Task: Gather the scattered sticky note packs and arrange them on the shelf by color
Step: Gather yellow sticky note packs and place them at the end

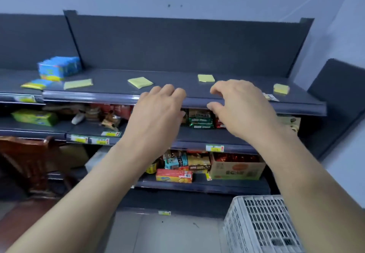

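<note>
View: head camera, looking forward and down.
Top shelf (177, 87): dark grey board across the middle of the frame, with a dark back panel behind it.
First yellow pack (78, 84): flat on the top shelf, left of centre, near the front edge.
Second yellow pack (140, 82): flat on the same shelf, centre-left, turned at an angle, just above the left hand in the frame.
Third yellow pack (206, 78): flat on the shelf, centre-right, just above the right hand in the frame.
Fourth yellow pack (281, 89): flat near the right end of the shelf, well apart from the others.
Left hand (158, 112): centre of frame, back of hand up, fingers loosely bent at the shelf's front edge, holding nothing.
Right hand (239, 106): right of centre, fingers spread and bent, thumb apart from them, holding nothing.
Contact: blur makes it unclear whether either hand's fingertips touch the shelf edge.
Blue-and-green packets (59, 68): stacked at the upper left, on the adjoining shelf section.
Flat packet (36, 83): lies just in front of that stack.
Middle shelf (197, 134): holds snack packs, including green chocolate bars (201, 121) between the two hands.
Cardboard box (237, 168): on the lower shelf, right of centre.
White crate (260, 225): lower right corner, slotted walls.
Wooden chair (29, 159): lower left of the frame.
</note>
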`<action>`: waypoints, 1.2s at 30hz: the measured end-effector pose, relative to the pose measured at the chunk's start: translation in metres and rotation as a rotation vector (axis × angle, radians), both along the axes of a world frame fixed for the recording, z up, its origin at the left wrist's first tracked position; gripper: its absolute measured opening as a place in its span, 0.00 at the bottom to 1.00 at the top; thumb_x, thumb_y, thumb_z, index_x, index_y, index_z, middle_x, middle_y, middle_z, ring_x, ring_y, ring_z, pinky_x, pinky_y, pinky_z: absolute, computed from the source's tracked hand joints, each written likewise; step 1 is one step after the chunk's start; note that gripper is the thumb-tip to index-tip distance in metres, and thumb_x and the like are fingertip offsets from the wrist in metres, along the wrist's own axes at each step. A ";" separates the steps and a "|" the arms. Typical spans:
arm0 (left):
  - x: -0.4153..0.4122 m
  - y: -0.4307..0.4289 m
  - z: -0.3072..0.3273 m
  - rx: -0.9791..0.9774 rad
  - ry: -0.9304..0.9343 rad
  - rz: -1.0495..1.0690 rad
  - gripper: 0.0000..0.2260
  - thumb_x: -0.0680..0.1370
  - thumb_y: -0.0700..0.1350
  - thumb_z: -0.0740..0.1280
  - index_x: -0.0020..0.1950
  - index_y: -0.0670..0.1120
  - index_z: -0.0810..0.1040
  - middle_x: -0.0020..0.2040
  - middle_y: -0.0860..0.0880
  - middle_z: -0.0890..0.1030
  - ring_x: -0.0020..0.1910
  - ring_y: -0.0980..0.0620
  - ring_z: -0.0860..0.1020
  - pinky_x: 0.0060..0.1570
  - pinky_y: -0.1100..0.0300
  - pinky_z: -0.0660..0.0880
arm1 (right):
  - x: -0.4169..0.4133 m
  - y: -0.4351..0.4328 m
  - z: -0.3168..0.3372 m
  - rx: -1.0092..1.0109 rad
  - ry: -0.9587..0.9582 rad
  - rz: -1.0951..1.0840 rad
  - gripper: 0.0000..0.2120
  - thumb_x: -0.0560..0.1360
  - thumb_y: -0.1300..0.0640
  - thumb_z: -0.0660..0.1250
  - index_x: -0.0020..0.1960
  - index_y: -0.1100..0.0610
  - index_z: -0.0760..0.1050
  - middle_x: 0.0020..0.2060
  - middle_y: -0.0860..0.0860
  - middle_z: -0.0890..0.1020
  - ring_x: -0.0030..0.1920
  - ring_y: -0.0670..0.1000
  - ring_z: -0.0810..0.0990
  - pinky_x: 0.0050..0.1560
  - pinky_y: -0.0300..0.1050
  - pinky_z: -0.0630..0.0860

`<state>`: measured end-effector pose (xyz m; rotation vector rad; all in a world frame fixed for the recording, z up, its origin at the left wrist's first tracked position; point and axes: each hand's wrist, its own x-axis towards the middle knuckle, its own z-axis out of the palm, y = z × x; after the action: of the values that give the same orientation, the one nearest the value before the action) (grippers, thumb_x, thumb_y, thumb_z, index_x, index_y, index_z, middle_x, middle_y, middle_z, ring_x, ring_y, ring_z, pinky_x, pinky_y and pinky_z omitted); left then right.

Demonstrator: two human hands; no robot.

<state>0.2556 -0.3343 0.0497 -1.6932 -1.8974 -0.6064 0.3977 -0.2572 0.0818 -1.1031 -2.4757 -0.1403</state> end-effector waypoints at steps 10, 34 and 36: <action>-0.055 0.089 0.006 -0.052 -0.082 0.245 0.10 0.75 0.41 0.67 0.55 0.42 0.76 0.50 0.43 0.78 0.50 0.39 0.75 0.48 0.48 0.71 | -0.072 0.116 0.012 0.000 -0.033 0.190 0.12 0.79 0.53 0.62 0.59 0.57 0.74 0.53 0.54 0.79 0.56 0.57 0.74 0.53 0.49 0.71; -0.355 0.261 -0.048 -0.406 -0.604 0.309 0.20 0.74 0.50 0.70 0.61 0.42 0.72 0.60 0.44 0.75 0.56 0.44 0.73 0.51 0.55 0.70 | -0.301 0.249 -0.019 -0.092 -0.087 0.117 0.11 0.79 0.53 0.62 0.59 0.56 0.74 0.51 0.52 0.79 0.53 0.55 0.75 0.49 0.47 0.72; -0.374 0.279 -0.053 -0.514 -0.651 0.303 0.26 0.71 0.53 0.72 0.62 0.41 0.71 0.60 0.44 0.74 0.58 0.44 0.73 0.54 0.54 0.70 | -0.317 0.256 -0.021 -0.114 -0.089 0.080 0.11 0.79 0.53 0.62 0.58 0.56 0.74 0.50 0.52 0.79 0.52 0.55 0.75 0.49 0.48 0.73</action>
<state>-0.1181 -0.0557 -0.0029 -1.5421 -2.9148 -0.6321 0.0809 -0.0012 0.0611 -1.0632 -2.6314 -0.0248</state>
